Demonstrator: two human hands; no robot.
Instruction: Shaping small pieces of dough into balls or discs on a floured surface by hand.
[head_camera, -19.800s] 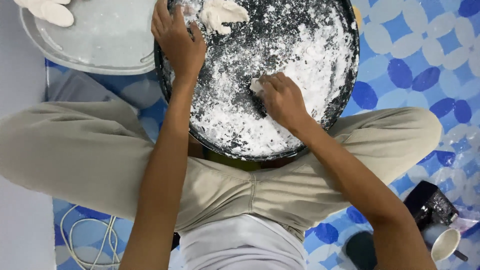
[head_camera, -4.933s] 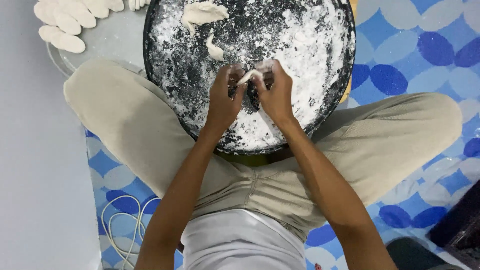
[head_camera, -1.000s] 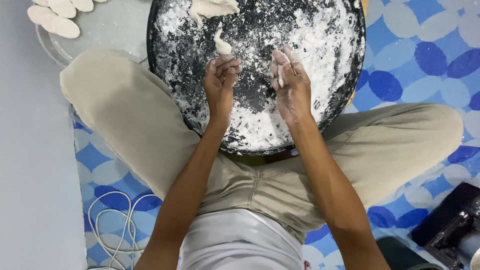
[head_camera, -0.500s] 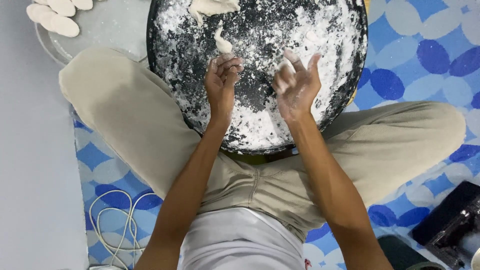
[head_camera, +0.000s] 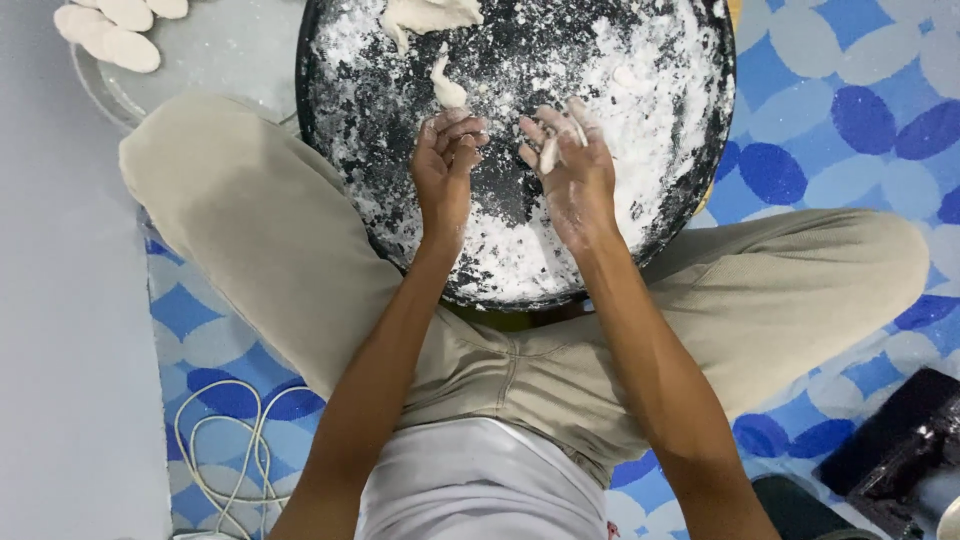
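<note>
Far rim of the round black tray is cut off by the top edge; its near rim sits on the lap, partly hidden behind both forearms. At far left a grey plate is also cropped, with smooth, pale oval dough pieces at its corner, only some of them in view. A dark object at near right runs out of view; what it is cannot be made out.

Left hand: fingers curled inward, tips bunched, dusted white. Whether anything is pinched inside the curl cannot be told.

Right hand: fingers loosely spread, palm up, with a small strip of dough lying across them, held lightly rather than clamped. It hangs over the middle of the tray, just right of the left hand.

Tray bed is matte black, caked with powdery white flour, thick and clumpy at right and near, scraped thin at centre. A soft, irregular dough lump lies at the far edge, with a small twisted scrap just beyond the left fingertips.

Below: beige trousers, blue patterned mat, a coiled white cable at near left.
</note>
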